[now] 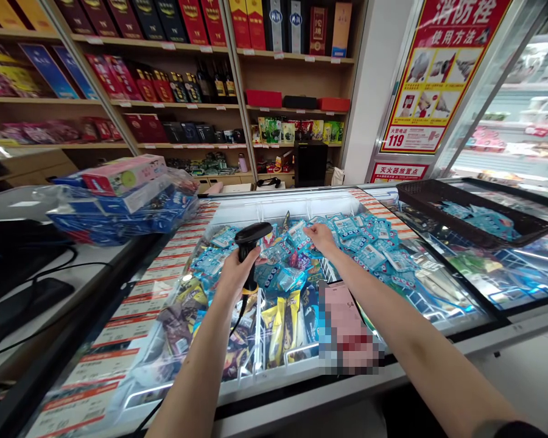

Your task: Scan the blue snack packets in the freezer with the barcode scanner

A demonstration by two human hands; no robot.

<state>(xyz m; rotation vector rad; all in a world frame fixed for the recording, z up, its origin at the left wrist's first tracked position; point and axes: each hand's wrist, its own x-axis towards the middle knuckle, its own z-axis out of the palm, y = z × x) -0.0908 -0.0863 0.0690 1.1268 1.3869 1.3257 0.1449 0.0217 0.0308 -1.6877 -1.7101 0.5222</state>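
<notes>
My left hand is wrapped round the grip of a black barcode scanner, whose head points right above the freezer. Its cable hangs down past my wrist. My right hand is closed, with its fingers pinching the edge of a small blue packet that shows a white label. Around both hands lie many similar blue packets in a loose heap on the chest freezer. Beneath my right forearm is a phone with a pink screen, partly blurred out.
Wrapped ice creams fill wire baskets below. At the right sits a dark brown tray with more blue packets. Bagged blue boxes are stacked at the left, near black cables. Stocked shelves stand behind.
</notes>
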